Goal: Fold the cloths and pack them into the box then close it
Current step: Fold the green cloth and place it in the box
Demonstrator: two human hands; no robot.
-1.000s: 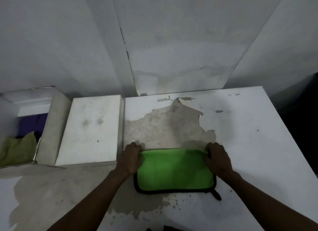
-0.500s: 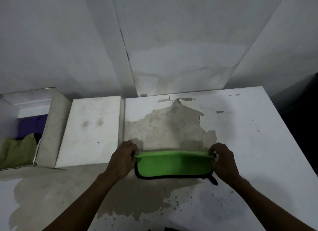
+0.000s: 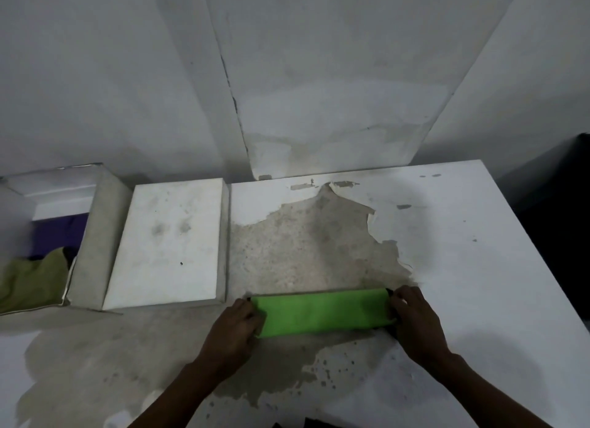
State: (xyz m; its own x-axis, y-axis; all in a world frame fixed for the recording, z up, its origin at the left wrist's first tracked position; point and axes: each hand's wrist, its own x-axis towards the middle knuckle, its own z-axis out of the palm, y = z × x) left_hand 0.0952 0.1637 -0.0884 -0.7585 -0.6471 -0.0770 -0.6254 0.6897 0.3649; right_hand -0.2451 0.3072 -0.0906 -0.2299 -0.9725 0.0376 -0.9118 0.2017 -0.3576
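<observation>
A bright green cloth (image 3: 322, 312) with a black hem lies on the table as a narrow folded strip. My left hand (image 3: 234, 327) grips its left end and my right hand (image 3: 412, 316) grips its right end. At the far left stands the open white box (image 3: 92, 236), with an olive cloth (image 3: 32, 280) and a purple cloth (image 3: 60, 236) inside. The box lid (image 3: 169, 242) lies flat to the right of the box wall, just left of the green cloth.
The white table (image 3: 463, 268) has a large patch of peeled paint in the middle. Its right edge drops off beside a dark area (image 3: 568, 220). A stained white wall (image 3: 319, 76) rises right behind the table.
Both hands have pulled the far edge of the green cloth toward me, folding it from a wider rectangle into a narrow strip. The black hem is now mostly tucked under.
</observation>
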